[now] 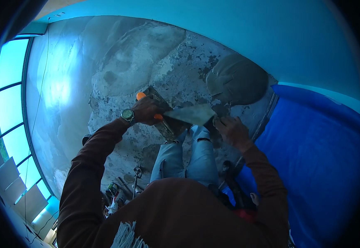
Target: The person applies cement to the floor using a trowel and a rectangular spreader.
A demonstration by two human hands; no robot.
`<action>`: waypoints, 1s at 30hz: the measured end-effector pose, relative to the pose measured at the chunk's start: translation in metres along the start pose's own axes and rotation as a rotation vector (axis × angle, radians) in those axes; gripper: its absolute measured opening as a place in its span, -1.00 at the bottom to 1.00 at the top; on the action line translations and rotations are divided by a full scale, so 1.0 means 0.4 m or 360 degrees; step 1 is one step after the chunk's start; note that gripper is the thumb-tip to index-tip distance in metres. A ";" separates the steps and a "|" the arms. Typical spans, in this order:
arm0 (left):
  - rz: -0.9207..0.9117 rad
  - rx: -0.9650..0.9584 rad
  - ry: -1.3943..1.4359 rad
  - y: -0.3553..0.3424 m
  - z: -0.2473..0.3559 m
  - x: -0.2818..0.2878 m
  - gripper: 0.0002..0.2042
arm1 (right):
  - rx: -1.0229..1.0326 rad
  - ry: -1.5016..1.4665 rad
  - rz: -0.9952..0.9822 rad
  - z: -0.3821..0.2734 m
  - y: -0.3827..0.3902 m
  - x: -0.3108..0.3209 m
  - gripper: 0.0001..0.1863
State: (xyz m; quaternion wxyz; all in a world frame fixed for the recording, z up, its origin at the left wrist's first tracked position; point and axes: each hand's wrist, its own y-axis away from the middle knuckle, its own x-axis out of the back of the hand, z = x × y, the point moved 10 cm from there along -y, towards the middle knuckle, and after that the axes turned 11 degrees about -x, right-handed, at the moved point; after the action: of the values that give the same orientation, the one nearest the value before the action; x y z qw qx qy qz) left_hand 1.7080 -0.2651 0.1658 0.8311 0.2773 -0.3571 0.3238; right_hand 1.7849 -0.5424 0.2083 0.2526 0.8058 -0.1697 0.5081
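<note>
Okay so you've got your left hand [146, 110] wrapped around the handle of a flat rectangular trowel [169, 125], orange showing at both ends of the grip, with a round-faced watch [128, 115] on that wrist. Your right hand [232, 132] is closed at the wide end of a pointed trowel [192, 115], though its handle is pretty much hidden, so I can't tell exactly how your fingers sit on it. The pointed blade aims left and overlaps the flat trowel from this angle; can't say whether the metal actually touches. Both tools are up in front of you, right above the knees of your ripped jeans [171, 159]. Past them there's a smooth, dark grey patch of wet-looking mortar [238, 79] on the blotchy, rough floor [122, 78], up and to the right of your hands. Blue sheeting [312, 165] covers the area on your right, a big window [12, 107] is off to your left, and a jumble of gear [120, 192] lies down by your left side.
</note>
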 end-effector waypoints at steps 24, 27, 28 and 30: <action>-0.0362 -0.0293 -0.0228 -0.079 0.089 -0.053 -0.64 | -0.0107 -0.0187 -0.0235 0.030 0.067 -0.050 -0.65; 0.0028 -0.0300 -0.0052 -0.063 0.088 0.028 -0.65 | -0.0002 -0.0213 -0.0105 0.009 0.084 0.004 -0.70; -0.0194 -0.0212 -0.0059 -0.056 0.067 0.002 -0.65 | 0.0068 -0.0260 -0.0022 -0.002 0.098 0.033 -0.74; -0.0408 -0.0130 -0.0074 -0.055 0.048 -0.019 -0.66 | 0.0045 -0.0226 -0.0047 0.007 0.124 0.024 -0.75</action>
State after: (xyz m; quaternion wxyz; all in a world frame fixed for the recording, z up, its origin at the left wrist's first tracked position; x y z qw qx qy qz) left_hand 1.7121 -0.2950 0.1661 0.8677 0.2941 -0.3508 0.1937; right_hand 1.7647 -0.5847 0.2279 0.2360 0.8456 -0.1683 0.4482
